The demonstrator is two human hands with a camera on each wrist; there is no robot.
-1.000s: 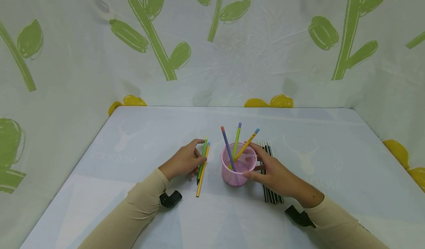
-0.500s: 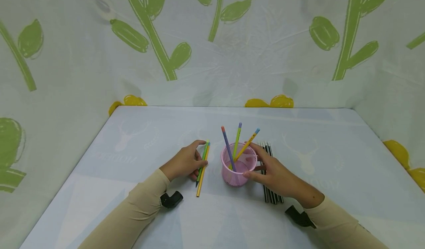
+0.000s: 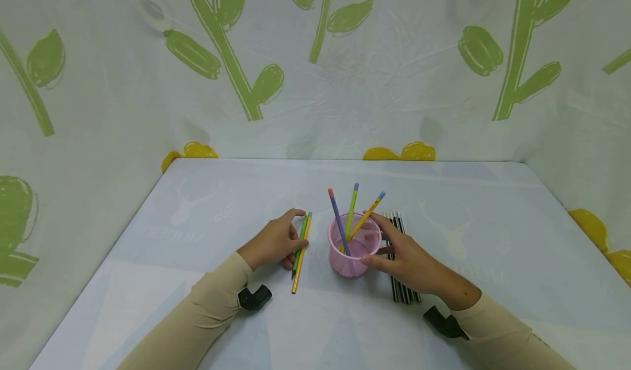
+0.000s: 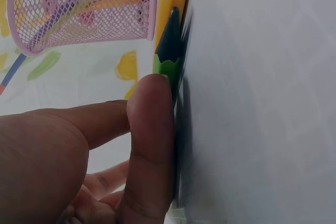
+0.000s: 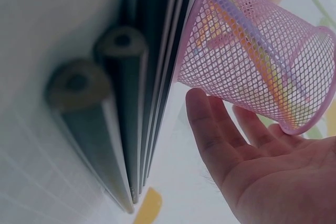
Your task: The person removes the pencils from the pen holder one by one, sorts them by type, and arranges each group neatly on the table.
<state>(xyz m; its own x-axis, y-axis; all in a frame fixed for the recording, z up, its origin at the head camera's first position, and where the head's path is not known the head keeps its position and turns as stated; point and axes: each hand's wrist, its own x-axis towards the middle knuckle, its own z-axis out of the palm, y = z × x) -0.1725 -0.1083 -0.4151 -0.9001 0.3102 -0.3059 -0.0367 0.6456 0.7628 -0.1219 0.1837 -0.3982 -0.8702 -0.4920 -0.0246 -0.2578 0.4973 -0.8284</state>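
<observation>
My left hand (image 3: 276,241) pinches a green pencil (image 3: 302,230) that lies along the left side of a yellow pencil (image 3: 298,274) on the table. In the left wrist view a fingertip presses just behind the dark sharpened point (image 4: 169,38) of the green pencil. My right hand (image 3: 411,260) holds a pink mesh pencil cup (image 3: 345,267) from its right side, thumb at the near rim and fingers around the back. Leaning inside the cup are a purple pencil (image 3: 337,214), a lime-green pencil (image 3: 353,203) and a yellow-orange pencil (image 3: 371,209).
Several black pencils (image 3: 406,292) lie side by side beneath and beside the right hand; their blunt ends show close up in the right wrist view. The pale table (image 3: 236,178) meets a leaf-patterned wall (image 3: 394,85) at the back.
The green pencil has slid slightly toward the near side and now lies more level with the yellow pencil. My left hand shifted a little with it; right hand and cup stay put.
</observation>
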